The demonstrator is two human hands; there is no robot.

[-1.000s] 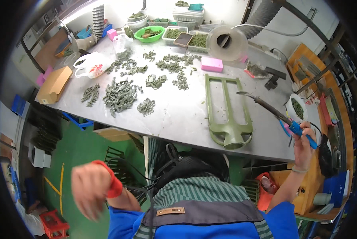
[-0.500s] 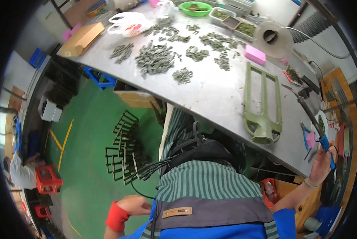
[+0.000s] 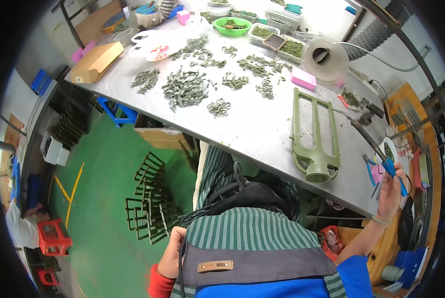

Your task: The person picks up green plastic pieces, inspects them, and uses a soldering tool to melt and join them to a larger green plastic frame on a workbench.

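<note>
My right hand (image 3: 390, 196) is closed round the blue handle of a soldering iron (image 3: 389, 170) at the table's right side. Its long dark shaft points up and left, towards a black stand (image 3: 370, 111). Down by my waist, my left hand (image 3: 172, 252) is closed against the edge of my striped apron (image 3: 252, 228), next to a black cord. What its fingers hold is hidden. An olive-green part with long parallel bars and a round socket (image 3: 316, 141) lies on the metal table (image 3: 252, 134). Blue-handled pliers (image 3: 369, 169) lie left of the iron.
Small grey-green pieces (image 3: 185, 88) lie in piles across the table. Behind them stand a green bowl (image 3: 232, 27), plastic tubs and a clear round duct mouth (image 3: 324, 59). A pink block (image 3: 303, 78) lies nearby. Dark racks (image 3: 150, 198) and a red stool (image 3: 54, 237) stand on the floor.
My left hand has come in to the apron's edge from out at the left. The view has shifted slightly. The soldering iron stays in my right hand.
</note>
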